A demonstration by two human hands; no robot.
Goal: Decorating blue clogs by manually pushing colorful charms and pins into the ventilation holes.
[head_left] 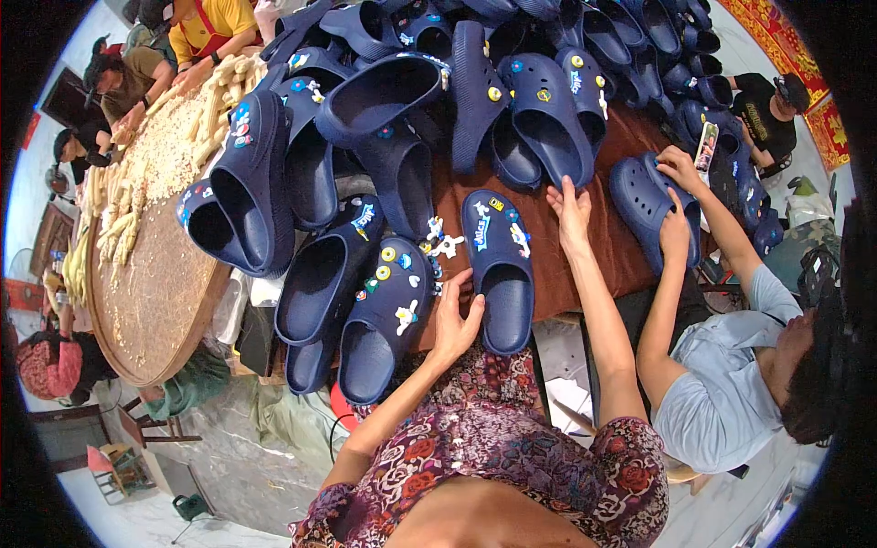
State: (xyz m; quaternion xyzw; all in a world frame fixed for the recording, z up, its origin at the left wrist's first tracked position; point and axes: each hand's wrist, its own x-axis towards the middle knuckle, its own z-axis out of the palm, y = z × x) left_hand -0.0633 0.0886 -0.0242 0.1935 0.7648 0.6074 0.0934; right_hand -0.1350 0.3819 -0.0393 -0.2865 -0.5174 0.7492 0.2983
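A navy clog (pixel 500 265) with several small charms lies flat on the brown cloth (pixel 621 247) in front of me. My left hand (pixel 454 320) rests by its heel end, fingers spread, between it and another charm-decorated navy clog (pixel 388 315). My right hand (pixel 571 208) lies flat on the cloth just right of the clog's toe, below a pile of navy clogs (pixel 548 114). Neither hand holds anything.
A person in a light blue shirt (pixel 731 384) at my right handles a navy clog (pixel 650 205) with both hands. A round woven tray (pixel 155 301) with pale pieces sits at the left, other people around it. More clogs (pixel 639 36) heap at the back.
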